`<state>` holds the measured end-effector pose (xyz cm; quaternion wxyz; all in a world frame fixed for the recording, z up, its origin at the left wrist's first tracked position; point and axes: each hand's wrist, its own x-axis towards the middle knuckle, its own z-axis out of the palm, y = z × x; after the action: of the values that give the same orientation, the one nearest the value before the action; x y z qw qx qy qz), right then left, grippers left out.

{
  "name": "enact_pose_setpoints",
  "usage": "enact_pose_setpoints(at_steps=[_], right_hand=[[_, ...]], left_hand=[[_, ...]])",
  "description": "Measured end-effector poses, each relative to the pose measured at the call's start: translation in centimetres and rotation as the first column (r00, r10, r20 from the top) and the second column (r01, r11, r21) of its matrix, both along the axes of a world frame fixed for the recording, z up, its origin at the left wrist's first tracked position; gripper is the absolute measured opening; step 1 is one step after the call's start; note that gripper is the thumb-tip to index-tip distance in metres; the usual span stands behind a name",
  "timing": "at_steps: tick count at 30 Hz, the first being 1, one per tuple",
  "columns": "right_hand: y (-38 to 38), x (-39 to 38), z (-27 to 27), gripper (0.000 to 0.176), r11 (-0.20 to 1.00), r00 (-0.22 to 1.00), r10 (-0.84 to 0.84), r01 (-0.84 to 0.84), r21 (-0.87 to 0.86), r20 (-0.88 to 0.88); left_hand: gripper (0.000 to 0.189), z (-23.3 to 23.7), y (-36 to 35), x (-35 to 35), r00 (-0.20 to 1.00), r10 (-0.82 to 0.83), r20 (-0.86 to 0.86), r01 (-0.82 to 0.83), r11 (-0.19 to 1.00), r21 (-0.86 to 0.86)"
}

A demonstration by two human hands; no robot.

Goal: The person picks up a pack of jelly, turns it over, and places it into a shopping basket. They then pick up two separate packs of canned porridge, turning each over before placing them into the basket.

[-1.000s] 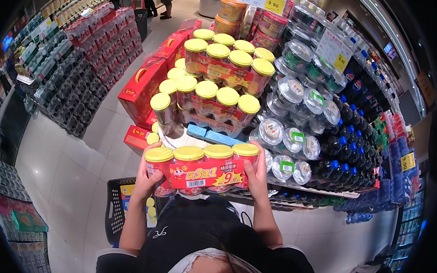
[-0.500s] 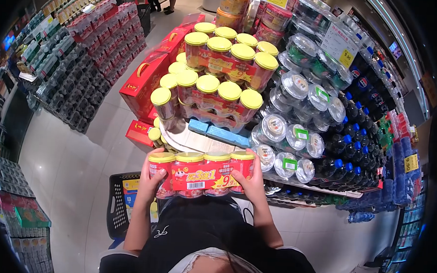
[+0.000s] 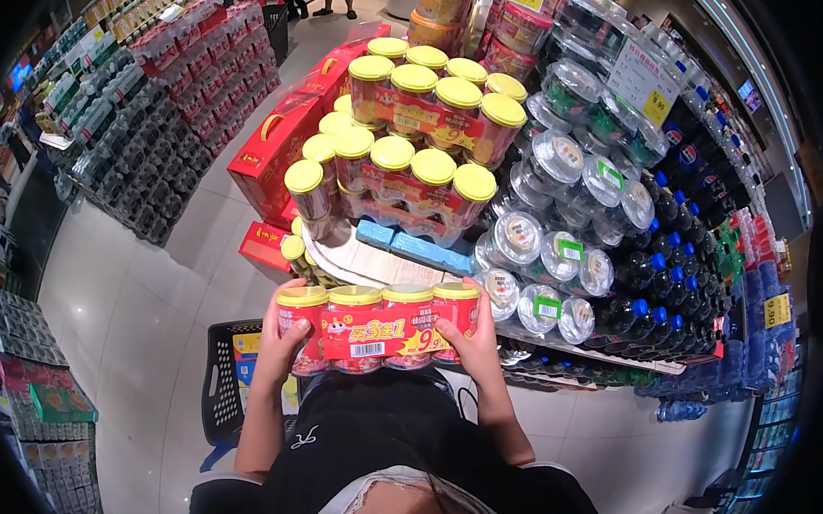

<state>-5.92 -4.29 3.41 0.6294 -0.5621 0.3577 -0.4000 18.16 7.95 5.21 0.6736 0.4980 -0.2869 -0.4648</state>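
Supermarket aisle, pale tiled floor, shelving on both sides. You stand at a stacked display of yellow-lidded jars, banded into packs. Red gift boxes sit to its left; clear lidded tubs and dark blue-capped bottles to its right.

You hold one jar pack — four yellow-lidded jars in a row under a red printed band — level in front of your chest, just short of the display's lower shelf. Your left hand grips the left end jar, fingers curled around it. Your right hand clamps the right end jar, thumb over the front, fingers wrapped behind.

Black shopping basket on the floor below your left forearm — boxed goods inside, contents hard to make out.
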Motion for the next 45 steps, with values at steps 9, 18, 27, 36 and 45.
enact_pose_setpoints(at_steps=[9, 18, 27, 36, 45], right_hand=[[0.0, 0.2, 0.4, 0.070, 1.000, 1.000, 0.019, -0.019, 0.010, 0.007], [-0.6, 0.7, 1.5, 0.069, 0.998, 0.998, 0.061, -0.061, 0.007, -0.018], [-2.2, 1.6, -2.4, 0.054, 0.920, 0.983, 0.084, -0.140, 0.365, 0.166], [2.5, 5.0, -4.6, 0.044, 0.064, 0.490, 0.079, -0.872, 0.486, 0.868], [6.3, 5.9, -10.1, 0.036, -0.377, 0.338, -0.079, -0.881, 0.286, 0.938]], left_hand=[[0.059, 0.0, 0.2, -0.2, 0.999, 0.028, -0.016, -0.028, 1.000, 0.010], [0.058, -0.1, 0.5, -0.2, 0.997, 0.070, -0.036, -0.071, 0.997, -0.009], [0.084, 4.0, 0.9, -1.6, 0.981, -0.008, 0.192, 0.039, 0.986, -0.160], [0.104, 6.3, -7.1, -2.9, 0.676, -0.690, 0.258, 0.718, 0.539, -0.440], [0.051, 3.1, -11.6, -6.2, 0.626, -0.724, 0.291, 0.777, 0.612, -0.147]])
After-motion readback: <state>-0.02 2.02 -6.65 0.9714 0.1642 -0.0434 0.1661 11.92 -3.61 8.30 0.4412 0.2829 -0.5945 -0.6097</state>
